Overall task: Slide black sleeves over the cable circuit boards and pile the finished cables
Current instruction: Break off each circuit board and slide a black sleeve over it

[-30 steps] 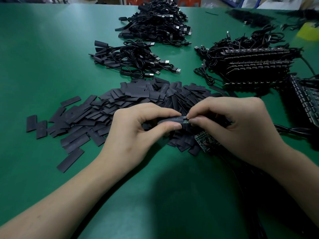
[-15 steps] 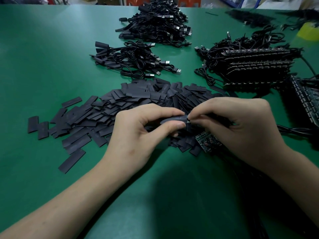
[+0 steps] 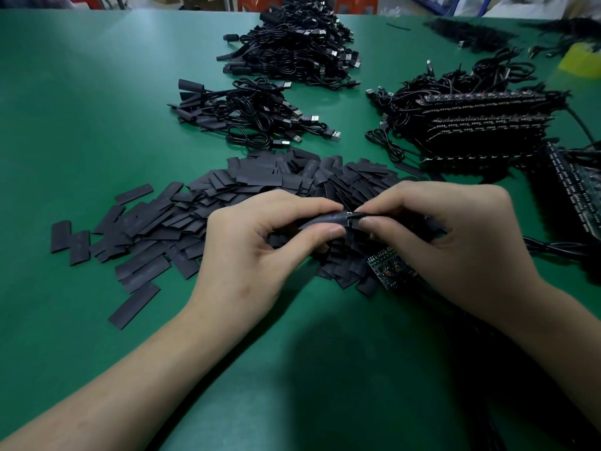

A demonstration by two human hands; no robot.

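My left hand point(image 3: 257, 252) pinches a black sleeve point(image 3: 325, 219) between thumb and forefinger, just above the heap of flat black sleeves point(image 3: 227, 203). My right hand point(image 3: 455, 242) pinches the cable end right at the sleeve's mouth; the circuit board is almost wholly inside and only a sliver shows at the fingertips. A bare green circuit board point(image 3: 390, 268) lies on the table under my right hand. A small pile of sleeved cables point(image 3: 247, 115) lies beyond the sleeve heap.
A bigger cable pile point(image 3: 292, 47) sits at the far middle of the green table point(image 3: 81, 109). Stacked rows of unsleeved boards with cables point(image 3: 481, 128) fill the right side. A yellow object point(image 3: 582, 60) is at the far right.
The sleeve has slid further over the board, covering the part that showed between my fingertips. Both hands have stayed in place.
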